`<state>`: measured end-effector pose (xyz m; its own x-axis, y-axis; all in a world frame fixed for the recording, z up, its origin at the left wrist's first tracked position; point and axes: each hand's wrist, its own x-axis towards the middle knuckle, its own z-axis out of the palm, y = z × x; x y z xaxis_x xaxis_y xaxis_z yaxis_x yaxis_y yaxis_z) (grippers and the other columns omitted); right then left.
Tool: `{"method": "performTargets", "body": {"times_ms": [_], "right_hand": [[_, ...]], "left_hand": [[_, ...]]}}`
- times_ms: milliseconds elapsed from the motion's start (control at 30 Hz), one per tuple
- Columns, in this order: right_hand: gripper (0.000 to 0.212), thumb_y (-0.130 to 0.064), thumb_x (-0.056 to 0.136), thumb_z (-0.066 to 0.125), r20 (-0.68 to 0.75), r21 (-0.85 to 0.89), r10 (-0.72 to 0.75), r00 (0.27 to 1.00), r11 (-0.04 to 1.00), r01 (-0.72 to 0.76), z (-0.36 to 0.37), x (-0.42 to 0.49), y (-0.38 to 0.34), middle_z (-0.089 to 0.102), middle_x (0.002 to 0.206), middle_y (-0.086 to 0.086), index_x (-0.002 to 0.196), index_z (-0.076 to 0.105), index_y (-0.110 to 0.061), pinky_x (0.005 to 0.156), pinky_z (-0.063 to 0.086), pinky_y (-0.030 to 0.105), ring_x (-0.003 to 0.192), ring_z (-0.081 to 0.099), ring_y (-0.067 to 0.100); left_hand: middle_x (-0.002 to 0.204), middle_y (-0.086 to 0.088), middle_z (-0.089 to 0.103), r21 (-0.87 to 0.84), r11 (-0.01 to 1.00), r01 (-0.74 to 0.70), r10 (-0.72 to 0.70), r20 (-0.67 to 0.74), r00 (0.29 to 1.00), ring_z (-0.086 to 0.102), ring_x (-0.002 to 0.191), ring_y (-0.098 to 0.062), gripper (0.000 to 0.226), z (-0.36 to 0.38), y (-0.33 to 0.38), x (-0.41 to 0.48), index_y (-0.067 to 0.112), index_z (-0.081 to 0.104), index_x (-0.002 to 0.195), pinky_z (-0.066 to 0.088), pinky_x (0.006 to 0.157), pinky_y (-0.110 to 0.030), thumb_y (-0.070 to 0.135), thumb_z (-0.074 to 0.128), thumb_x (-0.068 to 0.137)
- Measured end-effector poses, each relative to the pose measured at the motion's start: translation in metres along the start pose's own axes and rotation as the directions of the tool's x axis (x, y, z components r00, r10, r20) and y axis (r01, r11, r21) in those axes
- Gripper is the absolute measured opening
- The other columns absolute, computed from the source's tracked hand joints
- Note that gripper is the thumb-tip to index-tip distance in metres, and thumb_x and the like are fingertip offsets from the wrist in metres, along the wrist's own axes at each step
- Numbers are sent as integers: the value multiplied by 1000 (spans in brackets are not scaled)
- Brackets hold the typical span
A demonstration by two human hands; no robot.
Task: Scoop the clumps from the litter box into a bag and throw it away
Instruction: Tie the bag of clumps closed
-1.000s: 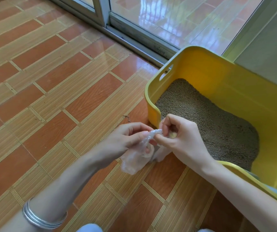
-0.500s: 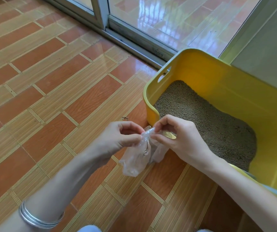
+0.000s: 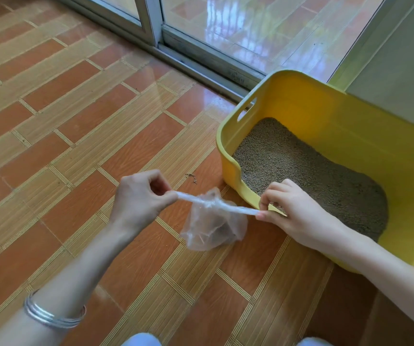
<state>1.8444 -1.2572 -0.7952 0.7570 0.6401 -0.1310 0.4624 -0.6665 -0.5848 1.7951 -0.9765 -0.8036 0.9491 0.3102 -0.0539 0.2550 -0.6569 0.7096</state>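
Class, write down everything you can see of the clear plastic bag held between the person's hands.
The bag is thin, clear, crinkled plastic. Its top is drawn into two strands pulled sideways, one pinched by the left hand, one by the right hand. The pouch sags between them, with dark clumps showing through, over the floor beside the litter box. Whether it touches the floor is unclear.

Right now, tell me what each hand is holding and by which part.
Both hold the clear plastic bag by its top: the left hand pinches one twisted end, the right hand the other, and its body hangs between them.
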Motion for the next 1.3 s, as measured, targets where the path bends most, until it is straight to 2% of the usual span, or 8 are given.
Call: {"method": "performTargets", "body": {"times_ms": [233, 367, 500, 667, 800, 933, 1067, 1300], "right_hand": [[19, -37, 84, 63, 147, -207, 55, 988, 978, -24, 7, -13, 20, 49, 85, -13, 76, 47, -28, 71, 27, 16, 85, 37, 12], [12, -27, 85, 63, 87, 210, 63, 994, 974, -81, -16, -7, 5, 57, 84, -5, 77, 56, -22, 65, 37, 14, 78, 50, 7], [14, -28, 84, 58, 127, 603, 31, 991, 791, -102, -18, 8, -27, 62, 73, -7, 82, 58, -14, 62, 39, 16, 68, 52, 3], [8, -12, 89, 60, 86, 721, 34, 996, 687, -86, 0, 27, -52, 64, 71, -3, 87, 52, -15, 65, 43, 22, 68, 57, 10], [20, -14, 82, 68, -53, 597, 78, 996, 802, -31, 0, 37, -57, 70, 88, -3, 94, 55, -23, 69, 46, 19, 84, 63, 13], [29, -13, 76, 72, -75, 585, 94, 993, 810, -33, -1, 40, -59, 69, 86, -7, 97, 55, -24, 74, 51, 26, 86, 64, 18], [41, -15, 71, 78, -96, 590, 115, 989, 806, -37, 4, 40, -63, 69, 83, -12, 102, 54, -26, 72, 47, 16, 82, 64, 12], [36, -16, 72, 78, -154, 624, 183, 971, 780, -48, 10, 47, -71, 70, 83, -1, 98, 53, -18, 78, 48, 31, 81, 63, 18]], "left_hand": [[59, 4, 66, 93, 967, 237, -246, 103, 964, 59, 59, -13, 17, 13, -44, -5, 19, 65, 61, 49, 61, -30, 21, 80, 69], [65, 3, 67, -167, 949, 266, -224, 232, 946, 56, 59, -1, 12, -8, -35, 5, 18, 68, 68, 42, 57, -13, 13, 76, 75], [83, -9, 70, -479, 825, 301, -104, 394, 913, 64, 82, -15, 12, -22, 1, 6, 15, 68, 74, 53, 82, -26, 5, 71, 79], [79, -7, 71, -590, 768, 248, 66, 458, 887, 67, 81, -16, 11, -18, 41, -3, 15, 67, 80, 54, 80, -22, 17, 74, 73], [87, -10, 73, -554, 824, 120, 155, 424, 892, 69, 84, -18, 15, -16, 55, -6, 15, 66, 85, 54, 81, -22, 12, 77, 75], [91, -3, 73, -534, 845, 27, 193, 352, 916, 70, 88, -14, 17, -15, 60, -7, 21, 66, 89, 53, 78, -19, 16, 72, 74], [84, 7, 74, -489, 872, -32, 177, 254, 951, 70, 86, -7, 19, -10, 60, -10, 30, 67, 88, 53, 78, -17, 20, 69, 72], [77, 15, 72, -363, 923, -126, 167, 83, 983, 68, 79, 1, 17, -3, 64, -13, 27, 69, 80, 48, 76, -15, 15, 78, 72]]}}
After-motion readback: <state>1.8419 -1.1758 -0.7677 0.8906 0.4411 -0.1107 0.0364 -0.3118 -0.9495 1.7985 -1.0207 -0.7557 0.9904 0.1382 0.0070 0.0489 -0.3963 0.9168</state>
